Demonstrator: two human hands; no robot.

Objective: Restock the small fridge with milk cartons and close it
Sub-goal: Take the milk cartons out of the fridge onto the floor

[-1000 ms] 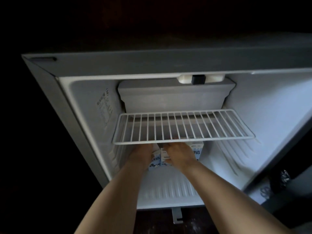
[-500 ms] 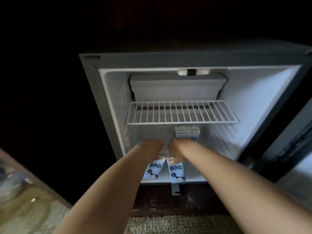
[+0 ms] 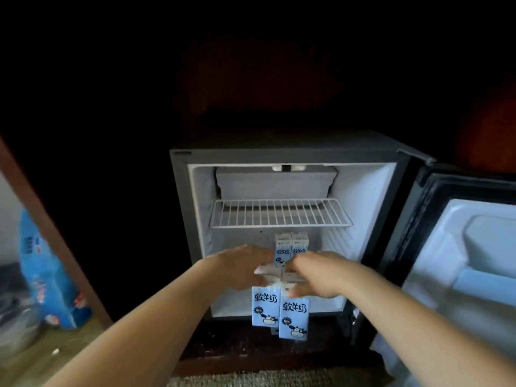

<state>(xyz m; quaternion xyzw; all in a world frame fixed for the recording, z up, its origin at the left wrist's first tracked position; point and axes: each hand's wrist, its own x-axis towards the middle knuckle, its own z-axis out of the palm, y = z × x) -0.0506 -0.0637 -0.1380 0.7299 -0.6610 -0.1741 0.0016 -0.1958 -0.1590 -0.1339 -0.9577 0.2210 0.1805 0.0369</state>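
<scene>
At the fridge (image 3: 178, 219) mouth, my left hand (image 3: 240, 268) and right hand (image 3: 321, 275) each grip one of the front cartons (image 3: 265, 308) by its top, back cartons (image 3: 290, 245) already deep inside, so I'd guess sliding these in upright comes next.

Both my arms out front, hands side by side.
Left hand (image 3: 242, 268) curls over left carton (image 3: 265, 308) top; right hand (image 3: 318, 275) grips right carton (image 3: 293, 317) top, palms down.
</scene>
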